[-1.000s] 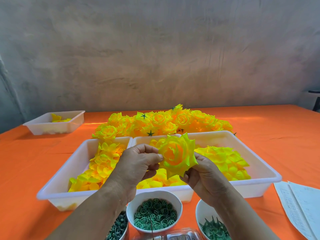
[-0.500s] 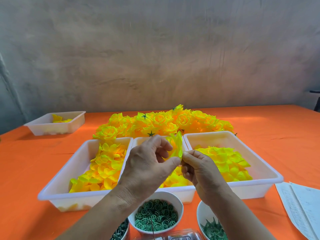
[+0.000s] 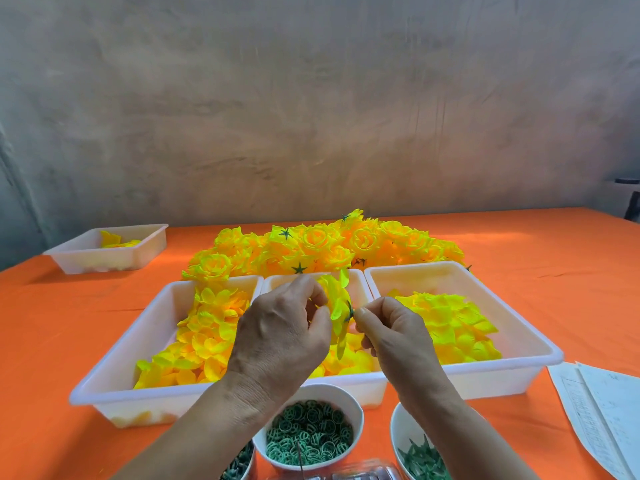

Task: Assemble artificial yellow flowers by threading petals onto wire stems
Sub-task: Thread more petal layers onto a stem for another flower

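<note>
A yellow flower (image 3: 337, 299) is held edge-on above the middle white tray (image 3: 363, 379). My left hand (image 3: 280, 337) grips it from the left with curled fingers. My right hand (image 3: 391, 330) pinches a small green star-shaped piece (image 3: 349, 312) at the flower's back. Three white trays side by side hold loose yellow petals: the left tray (image 3: 114, 379), the middle one and the right tray (image 3: 540, 348). A heap of finished yellow flowers (image 3: 322, 245) lies behind the trays. No wire stem shows.
A white bowl of green rings (image 3: 308, 433) sits near the front edge, flanked by a bowl of green star pieces (image 3: 420, 457) and a bowl of dark green parts (image 3: 239, 465). Papers (image 3: 599, 414) lie at the right. A small white tray (image 3: 107, 249) stands far left on the orange table (image 3: 536, 271).
The flower turned from face-on to edge-on. My left hand moved over its front, and my right hand shifted from cupping it to pinching the green piece at its back.
</note>
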{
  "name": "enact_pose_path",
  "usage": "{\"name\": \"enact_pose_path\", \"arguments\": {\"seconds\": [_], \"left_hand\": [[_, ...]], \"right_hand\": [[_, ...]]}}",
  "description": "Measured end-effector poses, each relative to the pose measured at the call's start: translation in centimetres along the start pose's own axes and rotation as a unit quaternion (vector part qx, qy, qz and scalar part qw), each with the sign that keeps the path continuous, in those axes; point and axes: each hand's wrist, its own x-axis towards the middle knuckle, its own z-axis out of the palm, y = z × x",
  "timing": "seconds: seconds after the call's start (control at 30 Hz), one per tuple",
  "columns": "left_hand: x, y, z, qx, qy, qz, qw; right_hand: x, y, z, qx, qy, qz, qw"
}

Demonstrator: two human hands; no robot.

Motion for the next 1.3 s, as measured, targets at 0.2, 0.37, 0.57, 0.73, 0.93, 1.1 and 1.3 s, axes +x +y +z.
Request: {"name": "enact_pose_path", "arguments": {"seconds": [0.2, 0.37, 0.57, 0.73, 0.93, 1.1, 1.3], "left_hand": [[0.3, -0.6, 0.1, 0.029, -0.026, -0.066, 0.997], [1.1, -1.4, -0.1, -0.167, -0.046, -0.229, 0.958], [1.4, -2.8, -0.5, -0.323, -0.052, -0.345, 0.88], [1.1, -2.2, -0.5, -0.491, -0.133, -0.463, 0.726], [0.5, -1.5, -0.3, -0.569, -0.287, -0.445, 0.629], [0.2, -1.7, 0.0, -0.603, -0.263, -0.427, 0.62], [0.0, -1.5, -0.1, -0.604, -0.254, -0.4, 0.641]], "right_hand": [[-0.1, -0.2, -0.2, -0.119, 0.041, -0.092, 0.988], [0.2, 0.0, -0.4, -0.113, 0.037, -0.031, 0.992], [0.7, -0.1, -1.1, 0.275, -0.085, 0.188, 0.939], [0.5, 0.4, -0.8, 0.377, -0.178, 0.226, 0.88], [0.6, 0.6, -0.8, 0.367, -0.264, 0.218, 0.865], [0.8, 1.2, -0.7, 0.329, -0.23, 0.221, 0.889], [1.0, 1.9, -0.8, 0.345, -0.214, 0.212, 0.889]]}}
